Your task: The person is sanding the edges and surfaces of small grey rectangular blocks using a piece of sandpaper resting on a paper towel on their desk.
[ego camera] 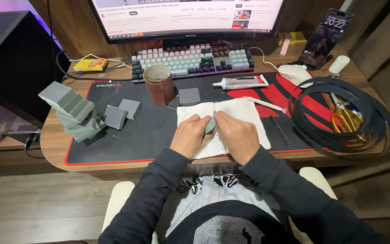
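Observation:
My left hand (190,135) and my right hand (238,135) meet over a white cloth (249,113) spread on the black desk mat (127,135). Between the fingers of both hands sits a small pale green-grey piece (210,124), mostly hidden by them. A grey square block (189,96) lies just beyond the cloth, beside a brown roll of sandpaper (160,84) standing upright.
Stacked grey blocks (71,108) and two loose ones (122,113) lie at the left. A glue tube (240,82), a white pen (263,103), a coil of black strip (344,117) with gold scissors (346,117), a mouse (295,73), keyboard (190,58), monitor and phone (326,36) stand behind.

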